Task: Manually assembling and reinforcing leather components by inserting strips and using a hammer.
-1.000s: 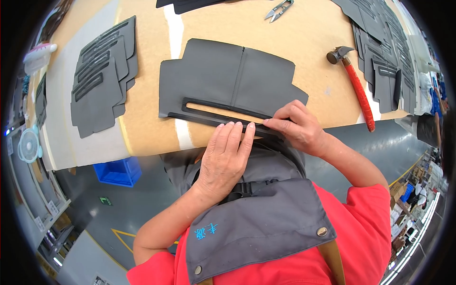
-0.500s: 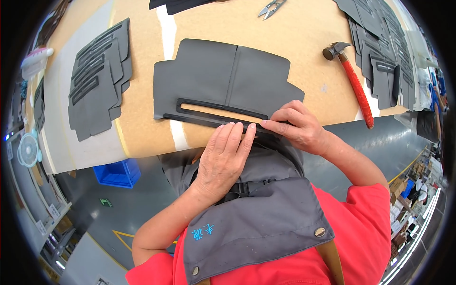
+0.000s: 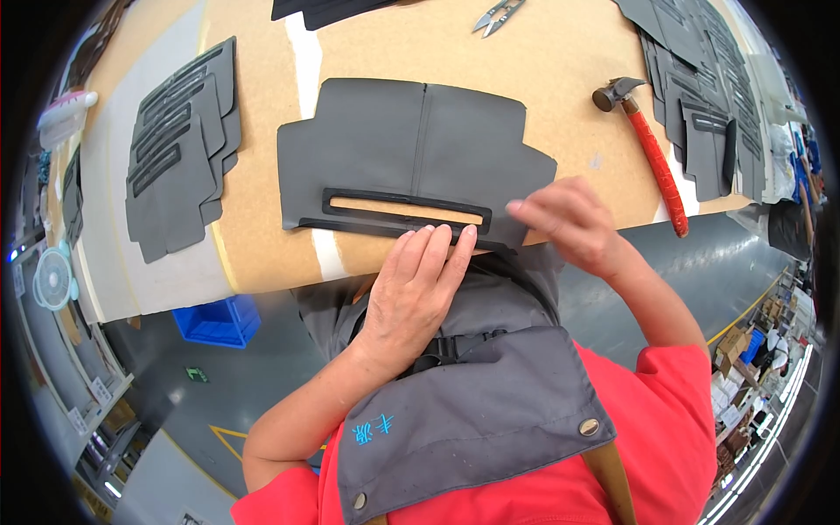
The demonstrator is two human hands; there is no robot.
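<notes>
A dark grey leather-like panel [image 3: 359,131] lies on the table's near edge, with a seam down its middle and a long black-rimmed slot near its lower side. A folded black strip runs along that lower side. My left hand [image 3: 411,284] lies with its fingers stretched out, fingertips pressing on the strip just below the slot. My right hand [image 3: 577,226] is raised beside the panel's lower right corner, apart from it. Its fingers are loosely bent and slightly blurred, with nothing visible in them.
A hammer [image 3: 652,157] with a red handle lies to the right, near thread snips [image 3: 499,16] at the back. Stacked slotted grey pieces stand on the left [image 3: 179,149] and the right [image 3: 700,96]. A blue bin [image 3: 219,321] sits below the table's edge.
My right hand has let go of the panel's lower edge and lifted away to the right. The panel has shifted slightly left and nearer. My left hand stays in place.
</notes>
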